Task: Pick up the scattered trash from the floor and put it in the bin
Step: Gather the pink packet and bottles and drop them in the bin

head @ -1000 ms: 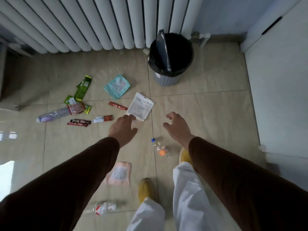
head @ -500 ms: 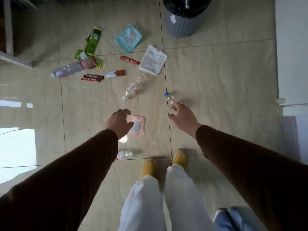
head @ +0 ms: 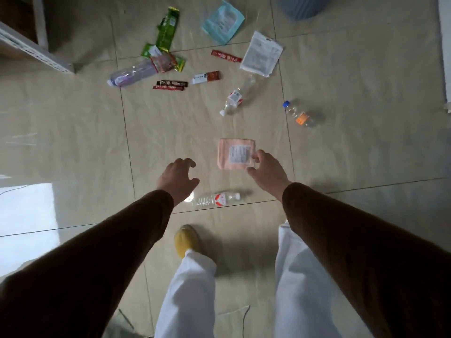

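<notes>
Both hands are empty right now, fingers curled loosely and spread apart, holding nothing. The right hand [head: 267,170] sits mid-frame with its fingertips overlapping the lower right corner of a pink packet [head: 235,153] that lies flat on the tile; can't tell if it's actually touching. The left hand [head: 177,180] hangs a bit to the left, just above a clear water bottle with a red label [head: 216,198] lying on its side, cap pointing right.

Further up there's another clear bottle with a white and red label [head: 238,96], and off to the right a small bottle with a blue cap and orange label [head: 301,115]. Above those, a white pouch [head: 261,54], a teal packet [head: 223,23], a red sachet [head: 225,56], and a brown and white sachet [head: 206,77]. Upper left of the pile: green wrappers [head: 167,29], a purple-tinted bottle [head: 133,74], and two dark sachets [head: 170,85].

The bin [head: 303,6] only shows its grey base at the top edge, right of center. One yellow shoe [head: 185,240] and white trousers [head: 299,289] fill the bottom.
</notes>
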The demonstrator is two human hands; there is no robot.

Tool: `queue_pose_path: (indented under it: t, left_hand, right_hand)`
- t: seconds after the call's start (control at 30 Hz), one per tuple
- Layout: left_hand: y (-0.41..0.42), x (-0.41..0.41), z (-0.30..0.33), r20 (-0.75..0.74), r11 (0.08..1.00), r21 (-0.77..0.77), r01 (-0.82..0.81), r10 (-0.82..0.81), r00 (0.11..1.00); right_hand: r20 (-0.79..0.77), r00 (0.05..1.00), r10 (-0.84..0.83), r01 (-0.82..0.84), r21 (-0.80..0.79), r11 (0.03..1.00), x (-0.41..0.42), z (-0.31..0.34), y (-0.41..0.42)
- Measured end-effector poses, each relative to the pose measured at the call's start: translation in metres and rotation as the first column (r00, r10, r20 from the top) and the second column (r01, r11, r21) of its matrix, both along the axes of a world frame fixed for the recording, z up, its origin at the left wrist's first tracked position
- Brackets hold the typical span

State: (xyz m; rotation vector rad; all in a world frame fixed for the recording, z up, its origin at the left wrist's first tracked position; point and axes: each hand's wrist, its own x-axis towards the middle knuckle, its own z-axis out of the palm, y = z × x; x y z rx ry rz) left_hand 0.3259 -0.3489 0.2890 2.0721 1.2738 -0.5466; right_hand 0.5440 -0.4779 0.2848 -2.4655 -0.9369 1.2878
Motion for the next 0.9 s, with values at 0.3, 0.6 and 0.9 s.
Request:
queue_pose_path:
  t: [0.3,0.6,0.9]
  left_hand:
    - [0.007,-0.051,-0.054,-0.068,0.99,-0.076,0.118,-0.123,0.99]
    - [0.034,0.033,-0.186,-0.045,0.969,-0.07,0.236,-0.239,0.97]
    - [0.05,0.131,-0.344,-0.04,0.88,0.014,0.475,-0.474,0.88]
  right_hand:
    - [-0.054,0.997,-0.059,0.053,-0.11,0.993,-0.096,-0.067,-0.037]
    - [-0.043,0.998,0.056,-0.06,-0.094,0.994,-0.114,-0.187,-0.042]
    - [0.062,0.919,0.389,-0.392,0.038,0.919,-0.14,-0.325,-0.047]
